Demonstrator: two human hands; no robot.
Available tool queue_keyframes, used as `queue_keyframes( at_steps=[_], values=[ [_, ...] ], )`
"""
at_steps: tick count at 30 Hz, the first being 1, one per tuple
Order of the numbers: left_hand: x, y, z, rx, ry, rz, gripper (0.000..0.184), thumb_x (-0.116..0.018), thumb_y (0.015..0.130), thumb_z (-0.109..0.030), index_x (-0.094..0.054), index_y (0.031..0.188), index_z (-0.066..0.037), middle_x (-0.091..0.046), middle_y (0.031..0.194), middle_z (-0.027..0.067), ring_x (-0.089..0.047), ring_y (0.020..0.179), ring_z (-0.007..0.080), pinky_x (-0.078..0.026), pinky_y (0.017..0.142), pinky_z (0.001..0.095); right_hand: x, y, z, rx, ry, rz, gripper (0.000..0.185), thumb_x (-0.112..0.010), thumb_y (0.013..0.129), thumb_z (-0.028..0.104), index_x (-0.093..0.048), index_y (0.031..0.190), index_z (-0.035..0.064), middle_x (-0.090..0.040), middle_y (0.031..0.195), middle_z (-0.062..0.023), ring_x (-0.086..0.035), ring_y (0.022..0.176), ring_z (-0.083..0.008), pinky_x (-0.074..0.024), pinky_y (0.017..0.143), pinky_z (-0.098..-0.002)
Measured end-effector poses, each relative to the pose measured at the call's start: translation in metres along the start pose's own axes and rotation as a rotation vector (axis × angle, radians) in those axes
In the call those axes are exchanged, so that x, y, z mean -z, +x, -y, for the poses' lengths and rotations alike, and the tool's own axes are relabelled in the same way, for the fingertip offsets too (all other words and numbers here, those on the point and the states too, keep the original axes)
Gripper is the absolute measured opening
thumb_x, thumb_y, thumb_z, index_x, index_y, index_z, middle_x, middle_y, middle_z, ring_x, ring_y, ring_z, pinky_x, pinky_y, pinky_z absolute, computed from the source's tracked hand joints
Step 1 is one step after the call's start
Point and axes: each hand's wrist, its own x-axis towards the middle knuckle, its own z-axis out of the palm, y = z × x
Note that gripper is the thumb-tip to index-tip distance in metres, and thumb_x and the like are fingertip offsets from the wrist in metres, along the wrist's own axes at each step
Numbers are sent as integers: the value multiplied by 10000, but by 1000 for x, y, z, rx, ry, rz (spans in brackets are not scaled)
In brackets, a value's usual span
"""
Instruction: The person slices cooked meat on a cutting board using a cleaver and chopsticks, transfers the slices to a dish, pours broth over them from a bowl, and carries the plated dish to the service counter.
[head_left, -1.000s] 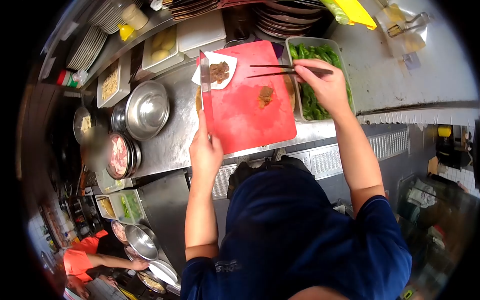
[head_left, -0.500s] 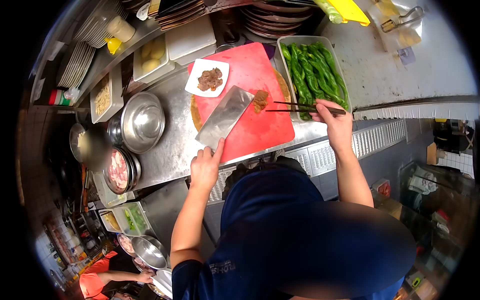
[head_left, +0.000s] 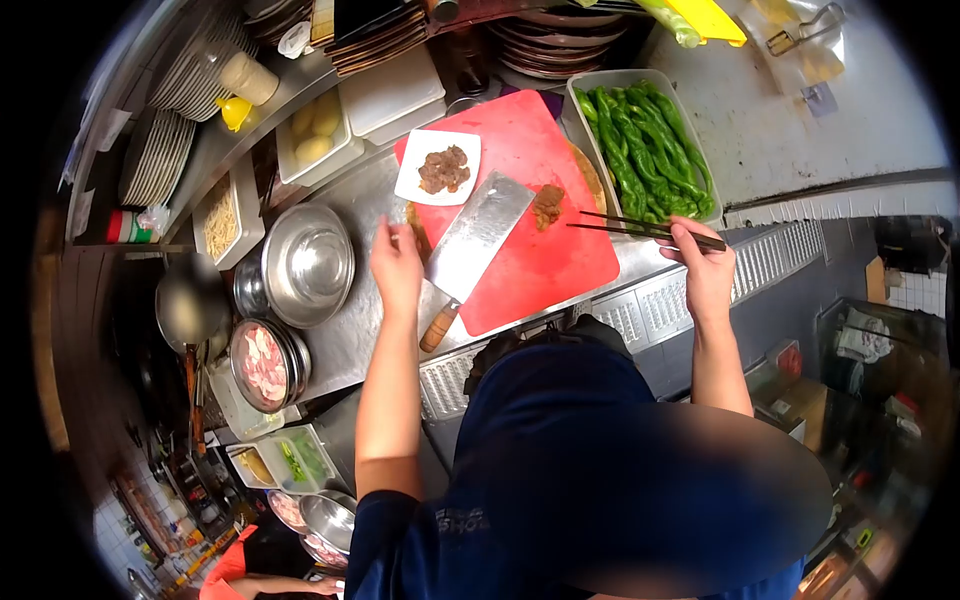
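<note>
In the head view my right hand [head_left: 702, 262] is closed on a pair of dark chopsticks [head_left: 645, 228], their tips over the right side of the red cutting board [head_left: 565, 275]. Just left of the tips lies a small heap of cooked meat [head_left: 547, 205]. A cleaver [head_left: 482, 235] rests flat across the board, its wooden handle [head_left: 440, 325] jutting past the near edge. Empty, with fingers partly bent and apart, my left hand [head_left: 398, 262] hovers left of the blade, below a square white plate [head_left: 408, 182] of meat pieces.
A tray of green peppers [head_left: 645, 145] stands right of the board. Steel bowls [head_left: 308, 265], a bowl of raw meat [head_left: 262, 362] and a wok [head_left: 188, 305] are to the left. Stacked plates [head_left: 157, 155] fill the shelf. A co-worker's arm [head_left: 285, 585] shows at lower left.
My left hand has let go of the cleaver and moved up and left towards the plate. The cleaver stays on the board. My right hand still holds the chopsticks beside the meat.
</note>
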Motion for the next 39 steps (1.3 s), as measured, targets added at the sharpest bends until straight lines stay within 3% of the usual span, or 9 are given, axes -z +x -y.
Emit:
queue_keyframes(
  at_steps=[2, 6, 13, 16, 22, 25, 28, 32, 39],
  values=[
    [-13, 41, 9, 212, -319, 38, 548, -616, 1027, -174, -455, 1451, 133, -709, 991, 102, -687, 743, 153, -567, 730, 293, 1, -9, 0, 30, 8, -44, 234, -675, 1007, 113, -711, 1136, -78, -742, 990, -150, -751, 845, -217, -625, 748, -296],
    [-26, 82, -4, 509, -673, 256, 309, -544, 1051, -102, -556, 1290, 94, -705, 1059, 166, -720, 772, 206, -653, 726, 319, 1, -26, 6, 91, 19, -131, 295, -606, 1063, 233, -694, 1044, -48, -739, 946, -138, -730, 798, -184, -605, 739, -289],
    [-23, 87, 11, 488, -681, 315, 275, -510, 1028, -18, -559, 1266, 111, -701, 1105, 201, -740, 853, 249, -665, 751, 337, -42, -37, 29, 157, -14, -262, 478, -480, 1113, 354, -668, 924, -43, -718, 894, -138, -711, 826, -208, -557, 752, -322],
    [-3, 71, -1, 467, -692, 305, 248, -511, 1025, -8, -576, 1237, 104, -704, 1099, 192, -737, 844, 238, -661, 744, 327, -56, -39, 33, 318, -534, -269, 507, -466, 1107, 390, -682, 936, -36, -683, 845, -139, -680, 777, -210, -525, 763, -325],
    [35, 35, -8, 409, -701, 285, 214, -527, 1023, -12, -602, 1186, 105, -719, 1033, 169, -718, 767, 197, -638, 699, 298, -86, -40, 27, 212, -550, -179, 326, -617, 1041, 265, -665, 901, -26, -646, 822, -160, -659, 693, -285, -523, 690, -393],
    [41, 19, 0, 413, -740, 272, 207, -530, 1019, -18, -607, 1172, 98, -726, 1038, 169, -713, 749, 188, -632, 687, 298, -88, -35, 3, 274, -788, -59, 256, -659, 1023, 239, -694, 1026, -15, -708, 809, -119, -701, 690, -169, -554, 663, -315],
    [47, 5, -4, 448, -820, 300, 214, -527, 1014, -17, -608, 1183, 89, -728, 1048, 171, -727, 784, 204, -637, 710, 317, -87, -44, 7, 163, -594, -50, 188, -693, 977, 181, -729, 1002, -2, -680, 858, -147, -691, 757, -257, -536, 709, -362],
    [46, -7, -1, 513, -916, 290, 220, -513, 1012, -3, -601, 1187, 97, -720, 1070, 181, -732, 823, 221, -646, 752, 354, -69, -58, 11, 176, -486, -182, 232, -708, 987, 177, -735, 1091, -29, -752, 929, -116, -713, 852, -161, -559, 748, -304],
    [40, -24, -12, 483, -830, 254, 234, -507, 1018, -7, -588, 1200, 116, -700, 1093, 187, -736, 873, 238, -649, 776, 361, -84, -64, -20, 29, 227, -409, 311, -698, 994, 119, -671, 1232, -79, -717, 1091, -140, -712, 866, -176, -627, 801, -286]
  ],
)
